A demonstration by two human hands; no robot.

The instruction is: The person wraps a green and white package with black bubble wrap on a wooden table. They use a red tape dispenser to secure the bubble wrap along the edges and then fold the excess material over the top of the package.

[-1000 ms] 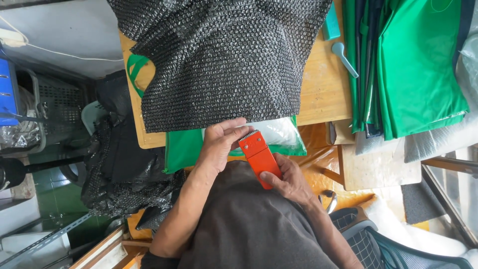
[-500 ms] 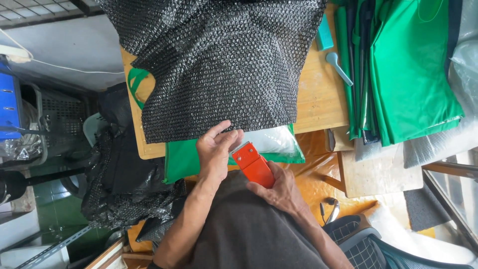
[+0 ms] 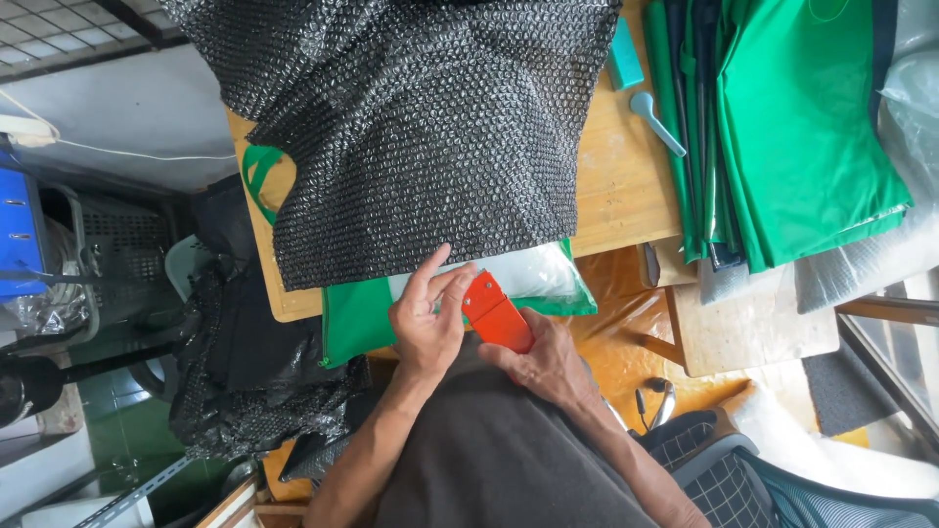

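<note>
Looking down from the head camera, nearest the viewer lies a dark grey garment over the person's lap. Just beyond it, the right hand (image 3: 548,360) wraps its fingers around the lower body of an orange tape dispenser (image 3: 497,313), which sits tilted just short of the tabletop edge, between the two hands. The left hand (image 3: 428,315) rests against the dispenser's upper left side, thumb and fingers loosely curled, forefinger stretched toward the black bubble wrap (image 3: 430,127); whether it grips anything cannot be told. The dispenser looks rigid, smooth-sided and fairly light, probably with a toothed cutting edge at its far end, so the safer hold is judged to be around the plain body, away from that end. Touching the hands on the far side, a green bag with a clear plastic pouch (image 3: 528,274) hangs over the edge of the wooden tabletop (image 3: 626,186). The bubble wrap, soft and limp, covers most of the tabletop. Farther right lie a pale blue spoon-like tool (image 3: 653,117), a teal block (image 3: 623,66) and a stack of folded green fabric (image 3: 802,127). Left of the tabletop, more black wrap (image 3: 245,372) is heaped beside a grey plastic crate (image 3: 117,244) in a cluttered workroom.
</note>
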